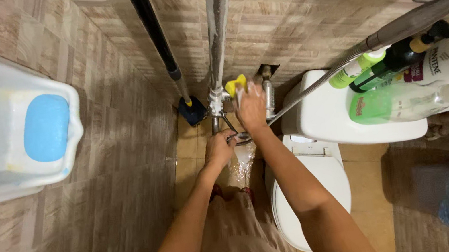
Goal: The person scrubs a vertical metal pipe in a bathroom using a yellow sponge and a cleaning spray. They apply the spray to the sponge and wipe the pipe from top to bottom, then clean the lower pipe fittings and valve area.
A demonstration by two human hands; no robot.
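Right hand (pixel 251 107) had its grip closed over a yellow tap handle (pixel 235 84) on the metal pipe (pixel 217 23) against the tiled wall. Left hand (pixel 220 147) sat lower, fingers curled round a thin metal loop (pixel 237 137) right under the tap, water splashing just beside it. White toilet (pixel 323 171) stood close on the right, shampoo bottles (pixel 404 82) lying above its tank, and a blue soap (pixel 46 127) sat in a white dish (pixel 73 140) on the left.

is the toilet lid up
No, the white toilet lid lies shut over the bowl, beside the right hand on the yellow tap handle.
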